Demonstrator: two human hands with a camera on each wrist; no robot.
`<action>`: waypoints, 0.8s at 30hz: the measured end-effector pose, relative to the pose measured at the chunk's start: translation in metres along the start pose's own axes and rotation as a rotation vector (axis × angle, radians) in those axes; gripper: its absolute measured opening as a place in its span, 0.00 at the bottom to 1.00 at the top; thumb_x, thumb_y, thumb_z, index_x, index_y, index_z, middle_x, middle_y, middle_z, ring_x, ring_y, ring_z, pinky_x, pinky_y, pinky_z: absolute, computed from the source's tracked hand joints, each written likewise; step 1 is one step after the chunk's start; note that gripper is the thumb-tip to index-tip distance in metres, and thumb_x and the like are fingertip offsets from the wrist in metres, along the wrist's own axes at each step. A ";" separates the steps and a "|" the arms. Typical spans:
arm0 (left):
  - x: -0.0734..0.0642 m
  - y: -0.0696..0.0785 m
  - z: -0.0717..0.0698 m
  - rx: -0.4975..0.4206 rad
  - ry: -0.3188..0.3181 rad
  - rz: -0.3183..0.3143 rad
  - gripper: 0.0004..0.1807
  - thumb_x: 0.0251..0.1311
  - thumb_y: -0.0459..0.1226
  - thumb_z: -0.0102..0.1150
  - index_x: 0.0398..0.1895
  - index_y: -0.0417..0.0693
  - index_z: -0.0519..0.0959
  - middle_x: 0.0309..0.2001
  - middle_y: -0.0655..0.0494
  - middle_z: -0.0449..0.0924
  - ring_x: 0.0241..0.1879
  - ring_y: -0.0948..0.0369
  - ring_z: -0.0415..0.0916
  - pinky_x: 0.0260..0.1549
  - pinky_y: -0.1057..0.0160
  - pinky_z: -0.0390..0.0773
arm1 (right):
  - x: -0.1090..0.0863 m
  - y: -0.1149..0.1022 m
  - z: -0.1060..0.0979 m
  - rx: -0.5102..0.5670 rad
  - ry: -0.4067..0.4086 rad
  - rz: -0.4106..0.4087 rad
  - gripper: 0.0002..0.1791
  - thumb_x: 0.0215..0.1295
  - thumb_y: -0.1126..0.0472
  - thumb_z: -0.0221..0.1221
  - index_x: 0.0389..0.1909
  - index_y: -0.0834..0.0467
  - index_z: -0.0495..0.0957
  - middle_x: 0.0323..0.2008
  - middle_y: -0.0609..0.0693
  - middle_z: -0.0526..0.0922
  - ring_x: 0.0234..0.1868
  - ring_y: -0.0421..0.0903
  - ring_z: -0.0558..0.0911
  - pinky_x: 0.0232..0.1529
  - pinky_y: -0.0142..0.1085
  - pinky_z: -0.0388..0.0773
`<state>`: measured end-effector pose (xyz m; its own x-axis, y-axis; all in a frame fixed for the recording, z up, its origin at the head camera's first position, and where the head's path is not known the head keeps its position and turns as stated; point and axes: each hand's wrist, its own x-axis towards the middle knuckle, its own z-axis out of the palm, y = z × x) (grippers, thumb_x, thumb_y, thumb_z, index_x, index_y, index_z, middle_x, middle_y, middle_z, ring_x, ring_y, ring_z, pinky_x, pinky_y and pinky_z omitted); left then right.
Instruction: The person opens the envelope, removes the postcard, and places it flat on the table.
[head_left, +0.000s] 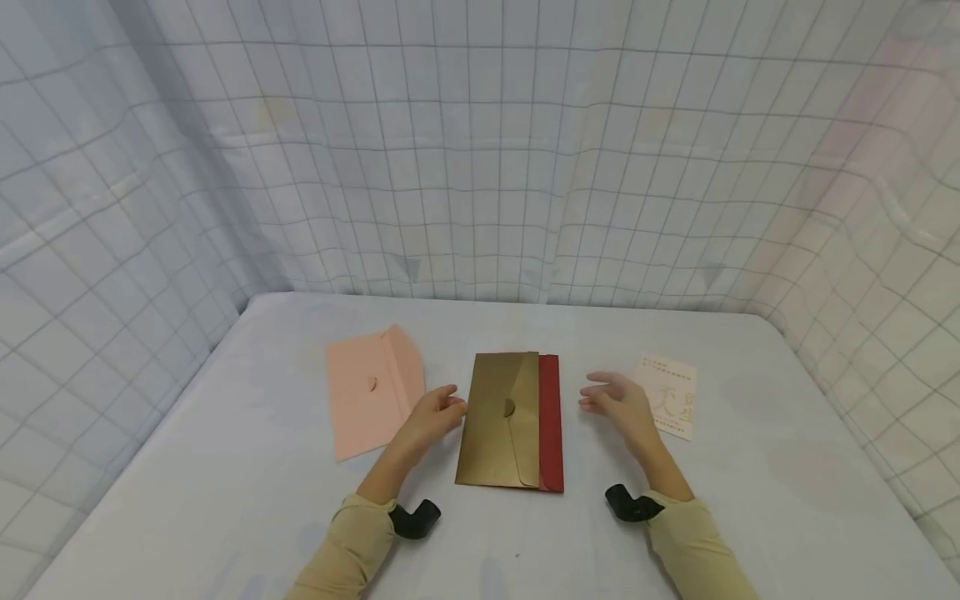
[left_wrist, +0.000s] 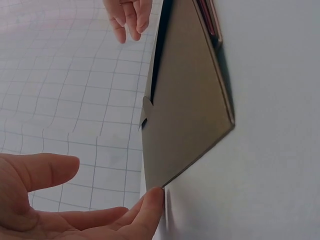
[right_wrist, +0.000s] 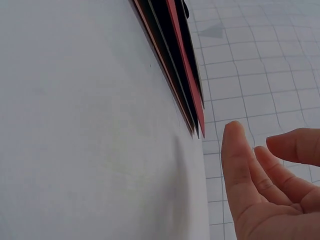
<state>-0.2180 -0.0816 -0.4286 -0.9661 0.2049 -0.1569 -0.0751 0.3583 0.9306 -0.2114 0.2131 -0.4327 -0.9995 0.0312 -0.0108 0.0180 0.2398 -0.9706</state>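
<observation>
Gold envelope: lying flat mid-table, between the hands, a small rounded tab near its centre.
Red envelope: under the gold one, a strip of it showing along the right side; from the right wrist I can see several layered edges with gaps between them.
Left hand: at the gold envelope's left edge, a fingertip apparently touching it; the grip is released, thumb well away from the paper.
Right hand: apart from the stack, fingers relaxed, holding nothing; its grip is free too.
Pink envelope: off to the left, its flap unfolded toward the left hand.
Card: on the right, printed with characters, partly behind the right hand.
Stack edges: the work looks to me like handling this pile by its two sides; I'd set the right fingers against the red strip, level with the left ones, and press evenly.
Pressure: light would be best, since thin paper may buckle and those gaps could let the layers slide.
Tab: I'd keep thumbs off it, as a snag might lift the flap.
Left fingertips: low against the edge seems wisest, so they catch every layer.
</observation>
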 end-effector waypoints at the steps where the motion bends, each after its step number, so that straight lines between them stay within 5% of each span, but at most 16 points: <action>1: -0.001 0.000 0.000 -0.003 -0.005 0.002 0.30 0.64 0.34 0.46 0.66 0.25 0.55 0.54 0.32 0.72 0.50 0.48 0.75 0.52 0.55 0.76 | 0.000 0.000 0.001 0.010 -0.022 0.000 0.21 0.66 0.68 0.49 0.58 0.71 0.67 0.48 0.72 0.78 0.33 0.31 0.83 0.43 0.26 0.80; 10: -0.003 -0.001 0.000 -0.047 -0.053 0.001 0.30 0.61 0.23 0.45 0.67 0.25 0.53 0.56 0.31 0.68 0.58 0.43 0.70 0.57 0.52 0.73 | -0.002 0.001 0.008 0.060 -0.179 0.030 0.22 0.67 0.68 0.46 0.61 0.72 0.64 0.51 0.73 0.77 0.41 0.42 0.85 0.48 0.32 0.80; 19: -0.001 -0.003 0.000 -0.060 -0.062 -0.006 0.30 0.62 0.25 0.45 0.68 0.25 0.52 0.57 0.31 0.68 0.60 0.42 0.69 0.58 0.52 0.73 | -0.003 0.003 0.022 0.146 -0.271 0.080 0.23 0.67 0.70 0.46 0.62 0.72 0.62 0.55 0.73 0.73 0.43 0.41 0.84 0.48 0.34 0.80; 24: -0.002 -0.001 0.001 -0.140 -0.078 -0.027 0.30 0.64 0.28 0.45 0.68 0.26 0.52 0.58 0.30 0.67 0.60 0.42 0.69 0.57 0.54 0.73 | -0.004 0.005 0.027 0.154 -0.285 0.100 0.23 0.66 0.70 0.46 0.62 0.71 0.62 0.55 0.72 0.74 0.44 0.43 0.84 0.49 0.35 0.80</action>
<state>-0.2161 -0.0819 -0.4297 -0.9416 0.2693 -0.2022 -0.1392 0.2356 0.9618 -0.2081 0.1877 -0.4445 -0.9608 -0.2309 -0.1532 0.1333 0.0997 -0.9861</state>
